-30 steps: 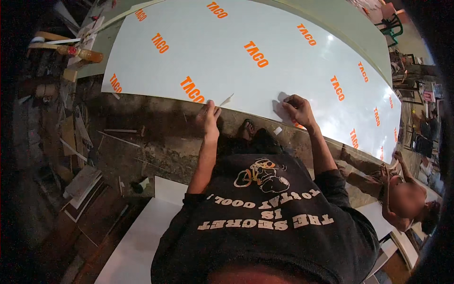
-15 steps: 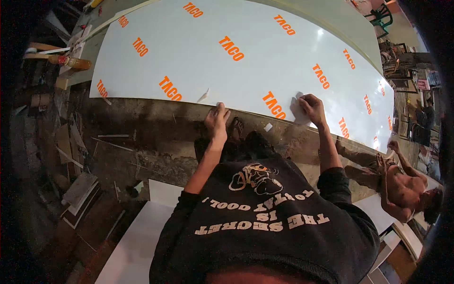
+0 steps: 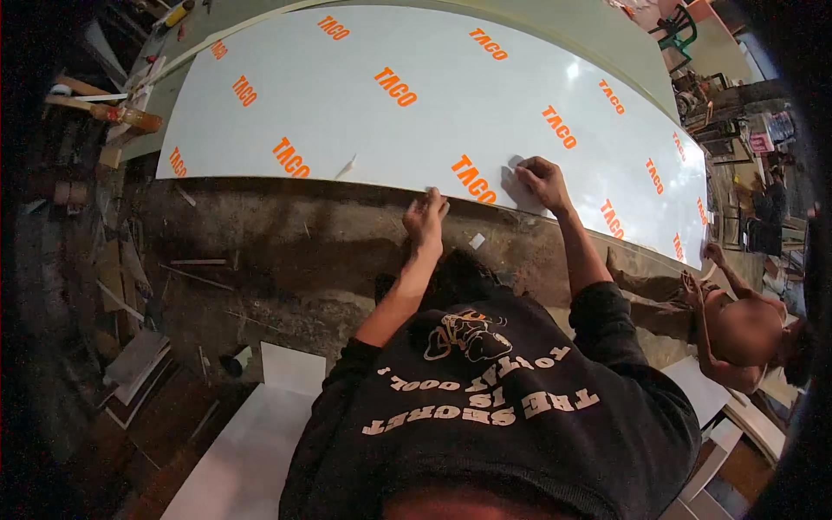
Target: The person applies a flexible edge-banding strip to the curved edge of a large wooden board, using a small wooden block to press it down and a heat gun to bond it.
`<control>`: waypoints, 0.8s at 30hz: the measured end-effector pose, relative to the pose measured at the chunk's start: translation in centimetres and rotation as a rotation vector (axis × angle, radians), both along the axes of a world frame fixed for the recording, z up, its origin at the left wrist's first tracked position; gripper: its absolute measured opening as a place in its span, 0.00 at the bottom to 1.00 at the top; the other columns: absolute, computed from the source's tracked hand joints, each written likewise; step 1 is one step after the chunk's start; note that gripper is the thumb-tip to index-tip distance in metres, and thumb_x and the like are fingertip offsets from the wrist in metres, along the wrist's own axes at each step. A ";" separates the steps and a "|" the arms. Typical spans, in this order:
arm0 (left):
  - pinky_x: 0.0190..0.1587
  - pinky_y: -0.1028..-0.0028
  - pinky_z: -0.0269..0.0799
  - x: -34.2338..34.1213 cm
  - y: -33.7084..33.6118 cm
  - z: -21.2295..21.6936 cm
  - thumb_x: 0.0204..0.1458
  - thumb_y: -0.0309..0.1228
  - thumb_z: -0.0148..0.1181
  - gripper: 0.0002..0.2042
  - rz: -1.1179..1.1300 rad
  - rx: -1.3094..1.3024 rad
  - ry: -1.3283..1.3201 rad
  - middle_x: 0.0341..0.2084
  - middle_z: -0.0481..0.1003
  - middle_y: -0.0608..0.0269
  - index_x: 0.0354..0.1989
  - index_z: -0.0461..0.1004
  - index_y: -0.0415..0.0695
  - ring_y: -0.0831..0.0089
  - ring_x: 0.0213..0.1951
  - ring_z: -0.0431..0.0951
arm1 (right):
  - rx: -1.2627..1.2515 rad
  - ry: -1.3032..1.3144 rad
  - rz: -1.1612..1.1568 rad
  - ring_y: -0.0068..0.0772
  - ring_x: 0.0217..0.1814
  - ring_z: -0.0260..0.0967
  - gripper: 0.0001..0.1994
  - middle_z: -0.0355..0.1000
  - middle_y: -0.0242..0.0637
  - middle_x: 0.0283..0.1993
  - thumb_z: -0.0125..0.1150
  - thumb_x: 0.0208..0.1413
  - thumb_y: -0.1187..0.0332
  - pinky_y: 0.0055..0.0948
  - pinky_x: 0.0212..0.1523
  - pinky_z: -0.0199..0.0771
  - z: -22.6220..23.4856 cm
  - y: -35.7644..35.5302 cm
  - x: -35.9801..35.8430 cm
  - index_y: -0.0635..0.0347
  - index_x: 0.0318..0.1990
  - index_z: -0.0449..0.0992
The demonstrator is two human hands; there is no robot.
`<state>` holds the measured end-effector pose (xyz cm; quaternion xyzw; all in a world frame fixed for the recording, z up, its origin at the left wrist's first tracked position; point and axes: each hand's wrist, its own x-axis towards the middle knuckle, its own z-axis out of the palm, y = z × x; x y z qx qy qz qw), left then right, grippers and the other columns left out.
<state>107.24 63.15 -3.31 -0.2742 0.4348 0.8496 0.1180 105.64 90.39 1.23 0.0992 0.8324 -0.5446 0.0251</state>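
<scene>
A long white sheet panel (image 3: 286, 82) with orange printed lettering lies in front of me on a larger pale green surface. My left hand (image 3: 425, 222) is at the panel's near edge, its fingers loosely apart and the fingertips at the rim. Farther right, my right hand (image 3: 542, 184) is over the panel near the same edge, casting a shadow on it. Its fingers are curled together in a pinch; whatever is between them is too small to make out. A small white sliver (image 3: 348, 165) rests on the panel to the left of both hands.
At the right, a co-worker (image 3: 737, 329) has hands by the panel's right end. A bottle (image 3: 139, 119) with amber contents lies at far left. White boards (image 3: 251, 442) stand behind me at lower left. Offcuts litter the floor; a green chair (image 3: 678, 36) is at far right.
My left hand has moved right along the near edge. The right hand has shifted slightly left over the panel, still pinched. The whole view has turned a little.
</scene>
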 end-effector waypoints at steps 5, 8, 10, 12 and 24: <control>0.49 0.65 0.80 1.0 2.4 0.4 0.55 0.31 0.64 0.16 -0.004 -0.038 0.072 0.42 0.75 0.53 0.46 0.72 0.31 0.63 0.45 0.78 | 0.088 0.059 0.108 0.16 0.25 0.63 0.09 0.71 0.27 0.24 0.62 0.56 0.66 0.21 0.27 0.64 -0.6 0.5 -0.6 0.65 0.33 0.78; 0.44 0.69 0.81 2.3 5.8 0.3 0.54 0.30 0.64 0.16 0.054 0.008 0.033 0.41 0.76 0.55 0.46 0.73 0.33 0.67 0.41 0.78 | 0.066 0.066 0.163 0.15 0.23 0.61 0.10 0.68 0.25 0.23 0.62 0.57 0.65 0.20 0.25 0.62 -0.7 0.8 -0.9 0.64 0.33 0.78; 0.44 0.69 0.80 3.2 7.9 -0.1 0.54 0.31 0.65 0.16 0.123 0.015 -0.030 0.42 0.77 0.55 0.47 0.73 0.34 0.67 0.40 0.78 | 0.009 -0.039 0.161 0.16 0.23 0.63 0.10 0.70 0.26 0.23 0.62 0.57 0.65 0.21 0.24 0.63 -0.7 0.9 -1.0 0.65 0.34 0.78; 0.45 0.69 0.79 3.9 9.0 -0.8 0.55 0.32 0.64 0.17 0.090 0.042 0.095 0.42 0.77 0.54 0.47 0.73 0.34 0.68 0.40 0.78 | -0.022 -0.079 0.144 0.16 0.24 0.64 0.11 0.70 0.27 0.24 0.62 0.57 0.64 0.22 0.24 0.64 -0.5 1.0 -1.0 0.65 0.35 0.78; 0.44 0.68 0.81 6.2 15.5 -2.1 0.55 0.32 0.63 0.14 0.023 -0.079 0.042 0.40 0.76 0.55 0.43 0.75 0.33 0.65 0.41 0.79 | 0.165 -0.018 0.251 0.19 0.26 0.66 0.09 0.73 0.31 0.26 0.59 0.58 0.67 0.22 0.28 0.67 0.8 11.5 5.9 0.66 0.36 0.77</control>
